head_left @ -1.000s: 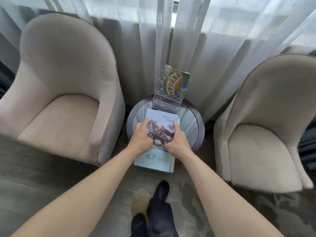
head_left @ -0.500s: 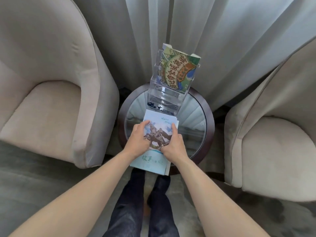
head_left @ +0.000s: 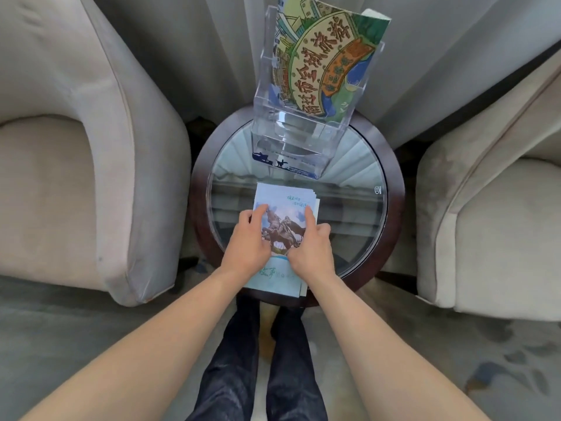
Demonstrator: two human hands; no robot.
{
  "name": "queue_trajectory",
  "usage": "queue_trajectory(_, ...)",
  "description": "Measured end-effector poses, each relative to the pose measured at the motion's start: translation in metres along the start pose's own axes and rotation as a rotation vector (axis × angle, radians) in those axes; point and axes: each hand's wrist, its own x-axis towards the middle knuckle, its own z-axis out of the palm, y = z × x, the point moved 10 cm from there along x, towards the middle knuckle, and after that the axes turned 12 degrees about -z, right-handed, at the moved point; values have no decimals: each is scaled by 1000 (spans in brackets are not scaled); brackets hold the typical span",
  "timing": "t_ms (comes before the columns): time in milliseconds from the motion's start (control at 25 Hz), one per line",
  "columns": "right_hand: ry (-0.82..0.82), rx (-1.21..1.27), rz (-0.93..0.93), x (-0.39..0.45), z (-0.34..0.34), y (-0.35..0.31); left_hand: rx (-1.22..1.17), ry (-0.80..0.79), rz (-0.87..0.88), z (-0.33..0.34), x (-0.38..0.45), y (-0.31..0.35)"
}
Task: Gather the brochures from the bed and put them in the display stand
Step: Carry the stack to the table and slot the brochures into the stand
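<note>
A stack of pale blue brochures (head_left: 283, 199) with a horse statue photo on the cover is over the near half of the round glass table (head_left: 358, 214). My left hand (head_left: 249, 241) grips its left edge and my right hand (head_left: 311, 247) grips its right edge. Beyond the stack, at the table's far side, stands a clear acrylic display stand (head_left: 291, 123) with stepped pockets. A green illustrated brochure (head_left: 328, 53) sits in its top pocket, and a blue-edged one (head_left: 285, 165) lies at its base. The lower pockets look see-through.
A beige armchair (head_left: 76, 165) stands left of the table and another beige armchair (head_left: 491, 220) stands to the right. Pale curtains (head_left: 212, 50) hang behind the stand. My legs in dark trousers (head_left: 258, 366) are just before the table's dark wooden rim (head_left: 397, 189).
I have stepped up to the table, so stand and table fill more of the view. Both hands kept hold of the brochure stack, which is now over the glass.
</note>
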Motion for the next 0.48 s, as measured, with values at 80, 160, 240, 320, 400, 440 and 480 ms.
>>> queue_trajectory(80, 63, -153, -23, -1, -10, -6, 191, 74, 18, -1, 0, 3)
queue_trajectory(160, 74, -312, -133, -1, -11, -23, 359, 128, 113, -1, -3, 14)
queue_trajectory(240, 12, -415, -253, -2, 1, -35, 478, 114, 240, 8, -7, 24)
queue_trajectory(320, -36, -484, -278, -3, 11, -35, 574, 91, 286, 16, -8, 24)
queue_trajectory(400, -67, -530, -262, -1, 15, -30, 608, 81, 289, 18, -6, 23)
queue_trajectory(440, -82, -545, -262, -1, 16, -30, 613, 71, 298, 19, -6, 23)
queue_trajectory(480, -95, -549, -267, 0, 17, -30, 602, 61, 303, 18, -6, 24)
